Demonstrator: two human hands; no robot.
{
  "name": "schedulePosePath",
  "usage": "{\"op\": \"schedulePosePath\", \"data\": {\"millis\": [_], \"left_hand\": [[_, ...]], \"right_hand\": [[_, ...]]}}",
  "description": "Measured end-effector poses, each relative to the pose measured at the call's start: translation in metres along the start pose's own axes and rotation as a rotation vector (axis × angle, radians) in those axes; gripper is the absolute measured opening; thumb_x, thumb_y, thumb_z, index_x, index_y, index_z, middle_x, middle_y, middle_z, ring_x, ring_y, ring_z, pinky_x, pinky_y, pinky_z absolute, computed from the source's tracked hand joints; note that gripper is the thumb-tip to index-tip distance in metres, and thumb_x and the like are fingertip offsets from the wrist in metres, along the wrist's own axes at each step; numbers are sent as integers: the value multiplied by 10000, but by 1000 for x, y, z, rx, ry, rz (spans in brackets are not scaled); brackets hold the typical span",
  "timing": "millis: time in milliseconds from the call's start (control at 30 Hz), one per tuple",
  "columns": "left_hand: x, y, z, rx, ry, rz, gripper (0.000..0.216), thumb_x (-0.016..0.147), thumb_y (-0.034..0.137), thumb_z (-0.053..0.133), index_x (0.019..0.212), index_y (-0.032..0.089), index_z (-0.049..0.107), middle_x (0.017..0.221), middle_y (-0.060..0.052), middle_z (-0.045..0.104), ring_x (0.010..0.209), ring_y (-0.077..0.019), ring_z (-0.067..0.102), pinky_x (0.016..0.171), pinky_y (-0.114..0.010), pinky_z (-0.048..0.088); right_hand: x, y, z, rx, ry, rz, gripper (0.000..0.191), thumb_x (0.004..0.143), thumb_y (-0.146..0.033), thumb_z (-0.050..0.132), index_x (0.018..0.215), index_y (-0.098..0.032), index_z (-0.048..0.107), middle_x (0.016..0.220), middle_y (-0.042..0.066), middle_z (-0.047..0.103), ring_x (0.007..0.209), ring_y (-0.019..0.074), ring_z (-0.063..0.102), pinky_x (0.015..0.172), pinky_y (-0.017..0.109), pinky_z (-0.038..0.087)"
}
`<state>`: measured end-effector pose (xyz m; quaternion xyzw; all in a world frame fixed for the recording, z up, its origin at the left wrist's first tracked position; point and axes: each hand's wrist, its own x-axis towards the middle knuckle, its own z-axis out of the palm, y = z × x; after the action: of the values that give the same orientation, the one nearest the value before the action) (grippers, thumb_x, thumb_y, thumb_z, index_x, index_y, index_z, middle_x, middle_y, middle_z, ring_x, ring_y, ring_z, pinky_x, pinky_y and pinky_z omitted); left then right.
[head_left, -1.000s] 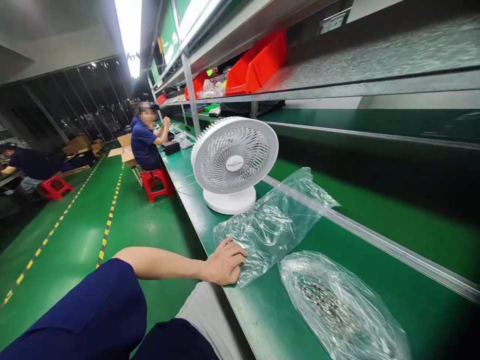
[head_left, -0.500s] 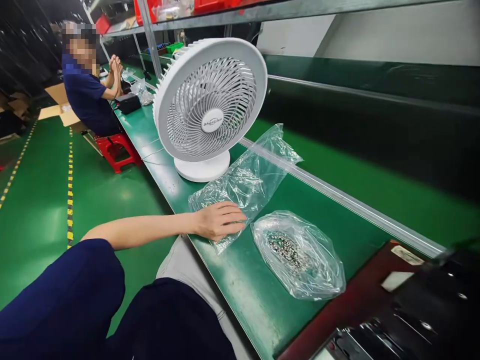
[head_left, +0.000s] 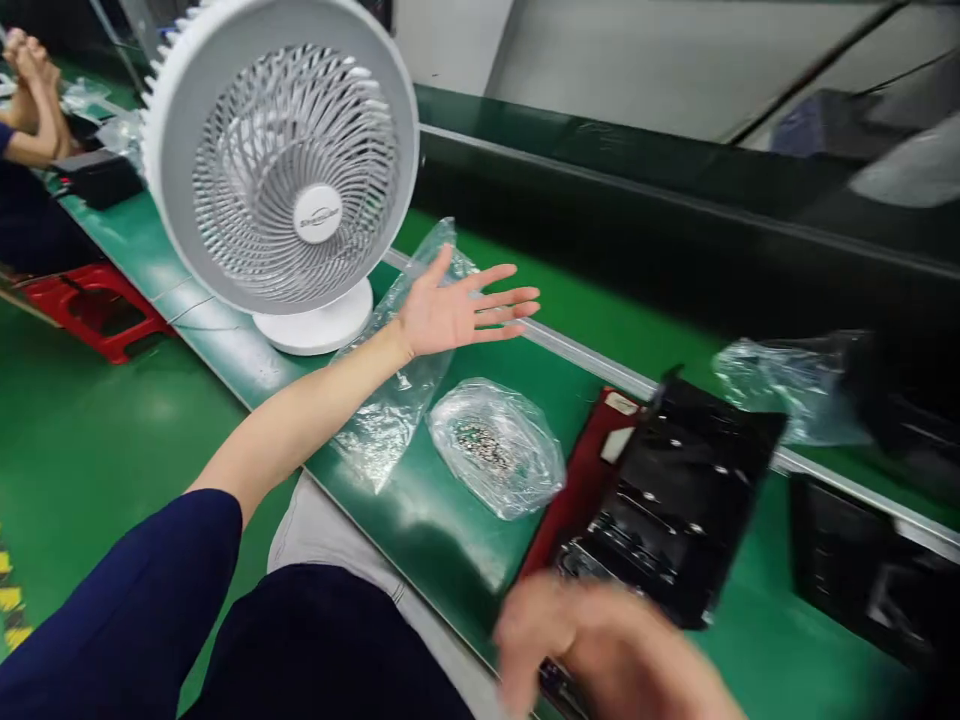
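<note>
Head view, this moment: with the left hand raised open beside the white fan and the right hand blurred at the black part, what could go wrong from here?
1. The right hand is motion-blurred at the near edge of the black plastic housing, which looks tilted up off its red tray; its grip cannot be judged, so the housing might slip.
2. The open left hand hangs over the clear plastic bag of small metal parts; a sweep down could scatter them.
3. The white round desk fan stands close behind that hand and could be knocked.

I can make out one piece of lettering only: a small brand word on the round white hub badge (head_left: 318, 213) of the white fan (head_left: 281, 160), near the counter's far-left end; it is too blurred to read.
</note>
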<state>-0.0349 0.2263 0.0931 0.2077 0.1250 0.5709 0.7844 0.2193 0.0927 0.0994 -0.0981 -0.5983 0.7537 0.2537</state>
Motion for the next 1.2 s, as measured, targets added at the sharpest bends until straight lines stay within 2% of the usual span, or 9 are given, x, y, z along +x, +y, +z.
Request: {"op": "schedulePosePath", "data": {"millis": [33, 100, 133, 167, 333, 567, 867, 1067, 1200], "left_hand": [[9, -2, 3, -25, 13, 11, 704, 851, 684, 216, 1063, 112, 567, 1199, -183, 545, 1231, -325, 461, 968, -498, 438], [28, -7, 16, -82, 55, 68, 699, 832, 711, 250, 1067, 126, 553, 1237, -178, 522, 1253, -322, 440, 990, -503, 417], [37, -9, 25, -106, 61, 94, 700, 826, 718, 257, 1073, 131, 547, 1244, -175, 518, 1258, -316, 436, 1003, -502, 405], [43, -12, 35, -120, 44, 108, 710, 822, 725, 255, 1085, 133, 543, 1247, -173, 517, 1258, -313, 437, 1016, -503, 391], [29, -29, 58, -89, -145, 53, 819, 785, 776, 178, 1145, 141, 549, 1249, -184, 519, 1218, -327, 471, 1048, -551, 320], [6, -63, 32, -27, -68, 1, 813, 763, 802, 193, 1175, 178, 511, 1282, -160, 503, 1183, -295, 505, 995, -503, 396], [1, -79, 40, 69, -54, -3, 824, 740, 822, 175, 1222, 209, 442, 1304, -132, 492, 1199, -270, 494, 980, -467, 429], [37, -86, 54, -32, -24, -69, 760, 800, 748, 144, 1170, 166, 465, 1215, -154, 541, 1138, -269, 538, 952, -457, 452], [67, -89, 73, -115, -19, 6, 705, 841, 696, 155, 1172, 146, 444, 1278, -153, 498, 1166, -231, 525, 948, -386, 470]], "right_hand": [[20, -14, -15, 198, 129, -43, 479, 888, -608, 571, 1226, -276, 504, 1048, 62, 563, 739, 187, 611, 686, 323, 560], [58, -40, -44, 545, 792, -193, 489, 966, -566, 382, 1192, -141, 471, 1071, 117, 545, 925, 192, 592, 707, 299, 562], [74, -51, -55, 703, 1053, -199, 455, 1005, -490, 275, 1209, -115, 434, 1045, 119, 549, 928, 173, 590, 681, 285, 560], [87, -60, -63, 788, 1184, -207, 439, 1014, -445, 234, 1219, -101, 415, 1028, 118, 553, 911, 164, 593, 638, 270, 555], [81, -64, -61, 900, 1154, -343, 477, 1013, -455, 185, 1213, -107, 443, 1058, 105, 552, 956, 175, 581, 619, 283, 551], [56, -47, -61, 977, 1237, -332, 482, 999, -462, 165, 1191, -133, 461, 1065, 97, 558, 963, 176, 584, 631, 293, 543], [51, -41, -60, 947, 1232, -287, 461, 989, -455, 162, 1180, -157, 457, 1078, 77, 554, 987, 165, 579, 674, 278, 555], [75, -43, -78, 887, 1247, -306, 473, 991, -466, 197, 1192, -122, 453, 1085, 113, 535, 988, 177, 578, 720, 280, 557], [98, -59, -95, 850, 1250, -364, 474, 996, -472, 191, 1201, -124, 439, 1081, 117, 525, 964, 159, 584, 713, 257, 554]]}}
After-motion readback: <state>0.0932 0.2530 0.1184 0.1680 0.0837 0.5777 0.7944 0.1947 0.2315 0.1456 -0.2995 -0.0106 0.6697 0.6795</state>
